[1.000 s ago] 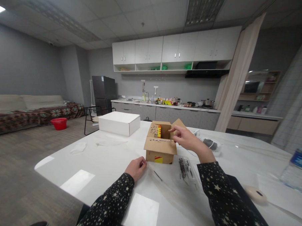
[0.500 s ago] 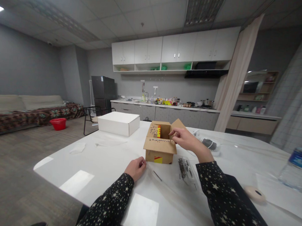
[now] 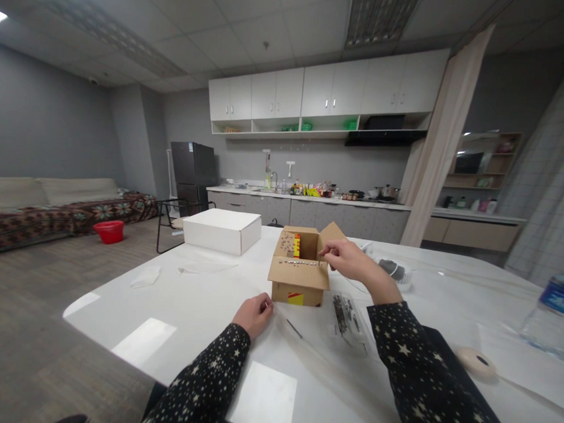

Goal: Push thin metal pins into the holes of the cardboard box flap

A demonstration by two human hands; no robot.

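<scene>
Head view: R hand (image 3: 349, 261) is up at the open cardboard box (image 3: 299, 279), thumb & forefinger pinched on something tiny at the near flap's right end, too small to tell what. Other fingers curled loosely. A row of small silvery pins (image 3: 295, 262) sticks along that flap's top edge, w/ more on the far inside wall next to a red-yellow label. Box sits mid-counter (image 3: 189, 295), flaps up, right flap angled outward behind the R hand.

L hand (image 3: 255, 314) rests on the counter just near-left of the box, fingers curled into a loose fist; can't tell if it holds anything. A thin dark pin (image 3: 294, 328) lies on the counter just right of it, apart from the hand.

Clear bag (image 3: 347, 317) w/ dark thin pieces lies flat on the counter, near-right of the box, under the R forearm's line. White box (image 3: 222, 230), shut, stands further back left. Water bottle (image 3: 552, 314) at far right edge, a beige disc (image 3: 477, 362) nearer.
</scene>
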